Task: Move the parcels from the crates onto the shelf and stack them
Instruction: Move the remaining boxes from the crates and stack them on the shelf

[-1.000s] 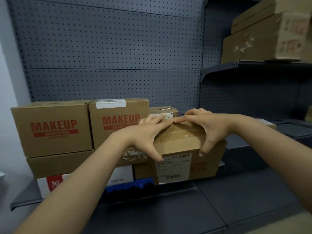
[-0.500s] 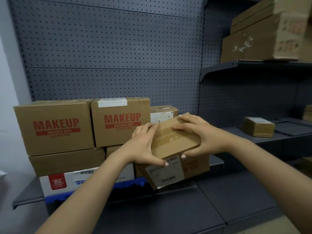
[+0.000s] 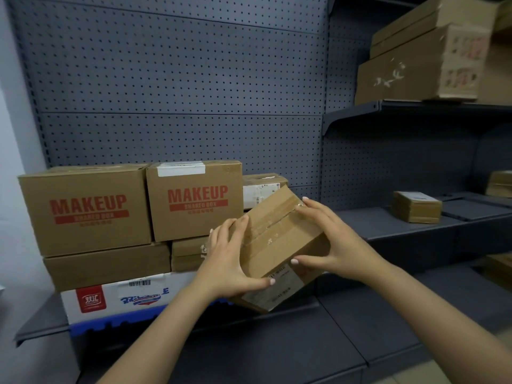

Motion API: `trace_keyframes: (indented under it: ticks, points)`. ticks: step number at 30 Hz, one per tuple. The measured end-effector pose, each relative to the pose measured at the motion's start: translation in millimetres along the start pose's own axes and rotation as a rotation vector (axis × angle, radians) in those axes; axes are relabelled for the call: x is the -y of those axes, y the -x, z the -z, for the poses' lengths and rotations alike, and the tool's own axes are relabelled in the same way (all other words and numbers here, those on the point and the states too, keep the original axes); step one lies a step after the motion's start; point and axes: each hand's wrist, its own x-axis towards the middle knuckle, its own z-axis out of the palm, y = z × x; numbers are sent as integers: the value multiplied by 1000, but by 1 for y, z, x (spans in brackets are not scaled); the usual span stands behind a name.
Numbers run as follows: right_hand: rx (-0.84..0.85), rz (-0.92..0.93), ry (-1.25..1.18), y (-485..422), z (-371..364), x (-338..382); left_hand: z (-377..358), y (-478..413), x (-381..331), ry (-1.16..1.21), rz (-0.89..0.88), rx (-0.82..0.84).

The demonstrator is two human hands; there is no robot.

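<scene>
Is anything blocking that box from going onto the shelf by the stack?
Nothing visible does. Both hands, left hand and right hand, hold the tilted parcel just right of the stacked boxes; the shelf beyond it looks bare.

This is a stockroom or parcel storage room. Dark grey metal shelving with a perforated pegboard back panel fills the view. On it stand stacked brown cardboard cartons printed "MAKEUP SHARED BOX" in red, a white and blue printed carton with a barcode label beneath them, and taped brown parcels bearing shipping labels.
</scene>
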Motion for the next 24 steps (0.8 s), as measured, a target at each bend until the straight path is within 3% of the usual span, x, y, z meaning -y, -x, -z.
trace_keyframes:
  ticks: [6,11,15,24]
  points:
    - [-77,-136,-186,16,-10,-10,-6,9,-6,1,-21,-36]
    - [-79,-114,-248,21,-5,-7,-8,13,-13,3,-3,-9]
    - [-86,-55,-215,17,2,2,-7,16,-17,16,-24,0]
    - [10,98,-21,8,6,18,-5,18,-32,318,-16,-56]
